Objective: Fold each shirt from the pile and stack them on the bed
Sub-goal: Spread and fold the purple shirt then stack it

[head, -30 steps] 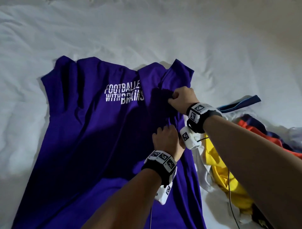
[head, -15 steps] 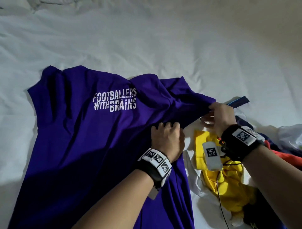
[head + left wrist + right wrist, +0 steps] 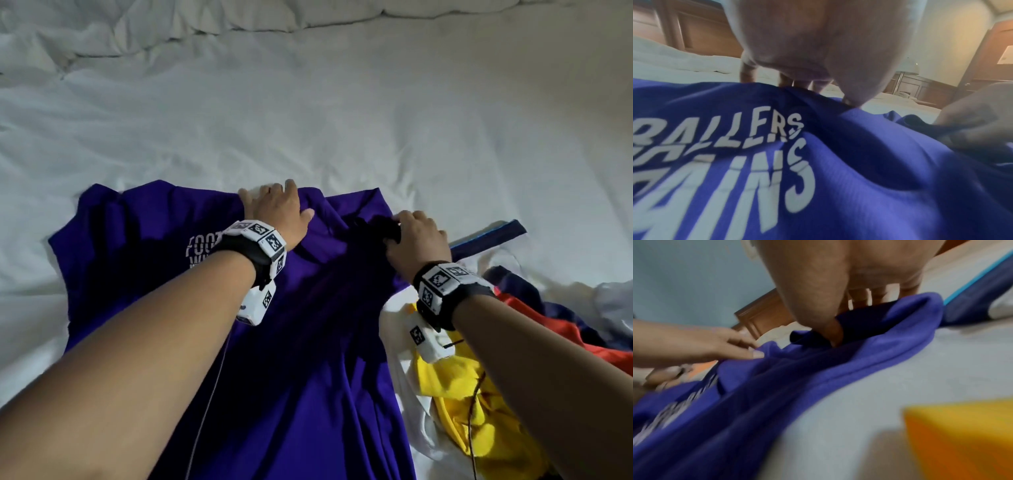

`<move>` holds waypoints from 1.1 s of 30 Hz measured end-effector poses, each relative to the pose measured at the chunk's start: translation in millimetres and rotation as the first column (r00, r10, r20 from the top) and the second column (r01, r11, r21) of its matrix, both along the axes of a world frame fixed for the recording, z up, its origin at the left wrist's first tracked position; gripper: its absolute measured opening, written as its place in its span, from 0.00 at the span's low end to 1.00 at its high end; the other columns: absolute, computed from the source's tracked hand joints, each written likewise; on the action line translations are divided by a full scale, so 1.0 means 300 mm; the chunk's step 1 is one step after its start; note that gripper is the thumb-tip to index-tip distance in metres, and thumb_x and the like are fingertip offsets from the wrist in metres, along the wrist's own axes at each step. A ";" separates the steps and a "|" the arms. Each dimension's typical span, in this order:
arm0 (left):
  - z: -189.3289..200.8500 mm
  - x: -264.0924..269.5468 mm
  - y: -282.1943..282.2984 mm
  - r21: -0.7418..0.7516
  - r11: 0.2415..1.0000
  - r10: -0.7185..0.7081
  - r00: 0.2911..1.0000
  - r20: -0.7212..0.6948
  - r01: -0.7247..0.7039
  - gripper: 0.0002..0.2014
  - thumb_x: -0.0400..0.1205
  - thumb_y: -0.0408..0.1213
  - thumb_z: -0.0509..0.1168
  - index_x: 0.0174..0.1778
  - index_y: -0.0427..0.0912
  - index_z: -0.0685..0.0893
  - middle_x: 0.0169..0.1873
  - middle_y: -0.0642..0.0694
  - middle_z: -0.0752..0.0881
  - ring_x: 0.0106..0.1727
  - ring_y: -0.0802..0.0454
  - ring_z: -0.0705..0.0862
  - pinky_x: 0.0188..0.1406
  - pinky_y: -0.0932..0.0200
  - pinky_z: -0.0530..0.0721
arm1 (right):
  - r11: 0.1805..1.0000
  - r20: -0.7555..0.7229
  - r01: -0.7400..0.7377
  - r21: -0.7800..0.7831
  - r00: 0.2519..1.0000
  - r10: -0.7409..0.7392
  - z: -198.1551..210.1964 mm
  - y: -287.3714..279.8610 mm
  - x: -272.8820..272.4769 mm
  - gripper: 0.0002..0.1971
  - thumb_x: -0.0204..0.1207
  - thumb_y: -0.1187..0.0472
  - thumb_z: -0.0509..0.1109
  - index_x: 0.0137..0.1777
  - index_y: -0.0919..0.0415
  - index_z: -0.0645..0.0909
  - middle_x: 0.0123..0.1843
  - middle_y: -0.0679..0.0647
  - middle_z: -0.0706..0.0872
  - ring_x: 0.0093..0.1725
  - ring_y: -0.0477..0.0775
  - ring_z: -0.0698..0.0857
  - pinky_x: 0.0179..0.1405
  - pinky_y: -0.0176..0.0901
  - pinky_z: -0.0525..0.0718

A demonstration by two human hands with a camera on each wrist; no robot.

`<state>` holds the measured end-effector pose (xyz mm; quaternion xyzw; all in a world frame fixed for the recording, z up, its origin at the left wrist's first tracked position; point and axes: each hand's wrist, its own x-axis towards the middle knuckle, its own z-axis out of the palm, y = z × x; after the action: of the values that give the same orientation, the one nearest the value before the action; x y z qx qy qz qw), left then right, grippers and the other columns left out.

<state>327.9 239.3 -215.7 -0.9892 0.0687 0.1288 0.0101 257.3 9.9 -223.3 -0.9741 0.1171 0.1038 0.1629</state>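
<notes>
The purple shirt (image 3: 301, 342) lies across the lower left and centre of the frame on the white bed (image 3: 342, 120). Your left hand (image 3: 277, 212) rests on its top edge, fingers spread. Your right hand (image 3: 416, 236) pinches a bunched fold. The pile (image 3: 455, 387) crowds the lower right; bare bedding fills the upper frame.

A bed (image 3: 342, 113) with a rumpled white sheet carries a purple shirt (image 3: 308, 359), spread out with white lettering up, and just right of it a loose pile of clothes (image 3: 462, 404): white, yellow, orange-red, navy
</notes>
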 end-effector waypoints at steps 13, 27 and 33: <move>0.015 0.122 -0.038 -0.394 0.914 0.087 0.995 -0.052 -0.100 0.14 0.80 0.55 0.68 0.52 0.49 0.80 0.44 0.50 0.87 0.52 0.43 0.81 0.63 0.44 0.74 | 0.834 0.172 0.440 0.332 0.841 -0.512 0.077 -0.233 0.108 0.08 0.88 0.62 0.56 0.53 0.61 0.76 0.48 0.57 0.79 0.47 0.59 0.73 0.46 0.46 0.67; -0.026 0.179 -0.047 -0.358 0.929 0.064 0.994 -0.088 -0.092 0.10 0.80 0.50 0.69 0.51 0.49 0.85 0.45 0.52 0.89 0.57 0.42 0.84 0.58 0.46 0.63 | 0.840 -0.072 0.463 0.284 0.884 -0.463 -0.025 -0.259 0.149 0.19 0.80 0.44 0.72 0.52 0.62 0.80 0.48 0.57 0.84 0.51 0.64 0.83 0.48 0.49 0.77; -0.036 0.164 -0.067 -0.328 0.941 0.145 0.977 0.153 -0.089 0.16 0.83 0.51 0.69 0.61 0.48 0.77 0.58 0.44 0.83 0.66 0.40 0.76 0.66 0.39 0.68 | 0.821 0.099 0.477 0.315 0.843 -0.528 0.009 -0.281 0.144 0.15 0.88 0.49 0.63 0.61 0.62 0.74 0.50 0.58 0.79 0.49 0.61 0.76 0.49 0.50 0.70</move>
<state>377.2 219.2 -226.5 -0.9876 0.0283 0.0288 -0.1518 300.5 -74.5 -220.6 -0.8808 0.3395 -0.0167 0.3296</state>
